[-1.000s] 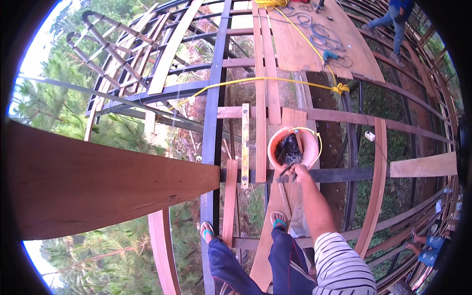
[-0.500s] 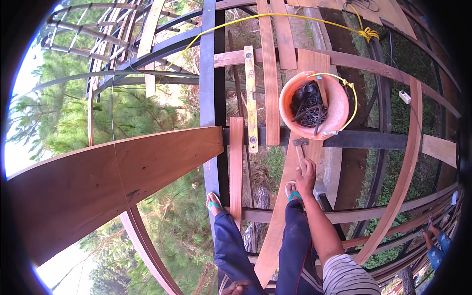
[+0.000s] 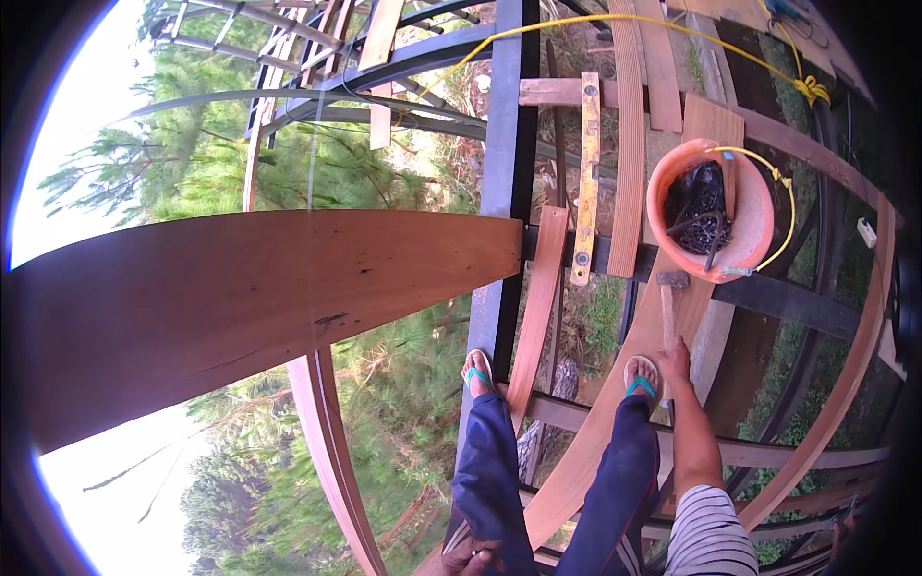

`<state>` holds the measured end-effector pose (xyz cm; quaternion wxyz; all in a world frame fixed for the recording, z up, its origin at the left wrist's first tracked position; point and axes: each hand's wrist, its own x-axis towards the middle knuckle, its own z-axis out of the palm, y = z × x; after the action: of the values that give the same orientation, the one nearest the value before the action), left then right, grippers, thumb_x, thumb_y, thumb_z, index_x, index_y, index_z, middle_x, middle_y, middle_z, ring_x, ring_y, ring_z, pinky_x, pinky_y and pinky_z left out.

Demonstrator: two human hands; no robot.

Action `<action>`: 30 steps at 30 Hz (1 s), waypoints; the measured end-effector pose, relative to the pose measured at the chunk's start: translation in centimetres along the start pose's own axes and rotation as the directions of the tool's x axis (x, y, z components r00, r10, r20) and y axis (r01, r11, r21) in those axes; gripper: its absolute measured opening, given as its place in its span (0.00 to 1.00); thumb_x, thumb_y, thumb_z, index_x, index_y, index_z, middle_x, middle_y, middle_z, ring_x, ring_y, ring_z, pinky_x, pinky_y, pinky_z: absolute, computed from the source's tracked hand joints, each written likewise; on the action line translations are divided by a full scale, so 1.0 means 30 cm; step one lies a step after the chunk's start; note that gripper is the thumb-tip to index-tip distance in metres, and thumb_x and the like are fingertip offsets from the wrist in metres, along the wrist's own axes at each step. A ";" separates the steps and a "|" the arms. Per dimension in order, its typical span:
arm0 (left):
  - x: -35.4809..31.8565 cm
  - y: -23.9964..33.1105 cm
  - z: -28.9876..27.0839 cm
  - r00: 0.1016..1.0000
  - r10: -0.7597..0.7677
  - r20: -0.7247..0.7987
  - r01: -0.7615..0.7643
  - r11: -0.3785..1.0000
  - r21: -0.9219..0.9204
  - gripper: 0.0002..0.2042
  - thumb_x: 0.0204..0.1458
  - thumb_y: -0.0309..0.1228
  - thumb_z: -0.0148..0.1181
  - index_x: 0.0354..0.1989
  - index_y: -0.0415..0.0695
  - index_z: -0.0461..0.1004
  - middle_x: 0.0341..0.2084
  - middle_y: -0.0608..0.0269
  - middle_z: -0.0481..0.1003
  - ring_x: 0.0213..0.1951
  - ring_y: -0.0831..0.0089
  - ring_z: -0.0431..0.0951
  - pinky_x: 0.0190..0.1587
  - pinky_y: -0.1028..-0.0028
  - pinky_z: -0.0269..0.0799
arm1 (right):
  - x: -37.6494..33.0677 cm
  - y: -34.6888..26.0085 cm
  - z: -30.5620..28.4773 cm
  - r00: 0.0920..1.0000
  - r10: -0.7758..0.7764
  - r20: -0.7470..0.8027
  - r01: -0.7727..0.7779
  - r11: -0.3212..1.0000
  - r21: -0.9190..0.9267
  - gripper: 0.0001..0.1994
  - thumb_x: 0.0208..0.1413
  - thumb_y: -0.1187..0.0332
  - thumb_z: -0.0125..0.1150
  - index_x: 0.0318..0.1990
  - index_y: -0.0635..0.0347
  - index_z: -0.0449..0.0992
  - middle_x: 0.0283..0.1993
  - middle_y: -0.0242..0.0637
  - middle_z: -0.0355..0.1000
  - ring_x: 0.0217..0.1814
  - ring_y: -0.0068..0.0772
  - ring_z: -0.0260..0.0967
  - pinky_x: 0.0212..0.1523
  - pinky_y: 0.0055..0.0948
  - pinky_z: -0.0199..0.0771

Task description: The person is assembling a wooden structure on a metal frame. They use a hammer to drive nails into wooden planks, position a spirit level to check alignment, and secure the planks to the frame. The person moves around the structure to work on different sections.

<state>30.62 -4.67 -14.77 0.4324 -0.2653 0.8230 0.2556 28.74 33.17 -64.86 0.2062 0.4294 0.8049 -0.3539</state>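
My right hand (image 3: 676,359) is wrapped round the wooden handle of a hammer (image 3: 669,312). The hammer's dark head lies just below an orange bucket (image 3: 663,216), over a long plank. Inside the bucket are a black plastic bag, many dark nails and some tools, one with a wooden handle. At the lower edge, against my left trouser leg, my left hand (image 3: 469,557) is partly cut off. Its fingers are curled, and what they hold, if anything, is hidden. My feet in sandals stand apart, one on a dark beam (image 3: 483,331), the other on the plank (image 3: 576,466).
A wide curved brown board (image 3: 240,278) juts out to the left. A yellow spirit level (image 3: 588,182) lies beside narrow wooden strips (image 3: 626,144). Yellow rope (image 3: 624,17) crosses the far side. Gaps between the beams show ground and trees far below.
My view has turned left, so everything sits further right in the picture. The right hand still holds the hammer, with more of the handle now showing. The left hand stays by my leg.
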 end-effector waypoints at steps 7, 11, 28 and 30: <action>-0.118 0.202 -0.139 0.879 0.390 -0.276 -0.446 0.465 -0.765 0.11 0.68 0.32 0.52 0.45 0.35 0.73 0.29 0.59 0.76 0.32 0.70 0.78 0.34 0.70 0.76 | -0.335 -0.188 -0.416 0.959 -0.140 0.248 0.118 0.988 0.103 0.27 0.42 0.63 0.71 0.48 0.72 0.74 0.41 0.63 0.78 0.47 0.60 0.80 0.48 0.47 0.81; -0.125 0.274 -0.369 0.786 0.275 -0.554 -0.576 -0.001 -0.818 0.13 0.68 0.31 0.53 0.53 0.33 0.71 0.34 0.51 0.80 0.40 0.59 0.84 0.41 0.66 0.84 | -0.586 -0.566 -0.778 0.861 -0.350 0.370 0.414 0.904 -0.109 0.27 0.41 0.62 0.72 0.48 0.69 0.73 0.46 0.63 0.77 0.52 0.63 0.76 0.54 0.49 0.77; 0.711 0.627 -0.937 0.815 0.442 -0.375 -0.419 0.002 -0.908 0.08 0.59 0.28 0.64 0.41 0.36 0.83 0.28 0.61 0.82 0.28 0.78 0.80 0.34 0.75 0.78 | -1.360 -1.555 -1.237 0.518 -0.573 0.634 0.842 0.472 -0.261 0.17 0.43 0.71 0.64 0.44 0.63 0.74 0.34 0.49 0.75 0.36 0.54 0.77 0.40 0.44 0.76; 0.778 0.667 -0.902 0.840 0.433 -0.326 -0.392 0.070 -0.917 0.07 0.57 0.27 0.65 0.39 0.36 0.84 0.26 0.61 0.82 0.27 0.78 0.80 0.33 0.76 0.77 | -1.413 -1.655 -1.206 0.523 -0.581 0.624 0.845 0.451 -0.288 0.17 0.43 0.72 0.64 0.44 0.64 0.74 0.34 0.48 0.75 0.35 0.52 0.77 0.39 0.42 0.77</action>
<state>-9.44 -12.73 -17.31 0.0931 -0.2260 0.5109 0.8242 9.30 18.17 5.63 0.3229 -0.1362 0.9053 -0.2401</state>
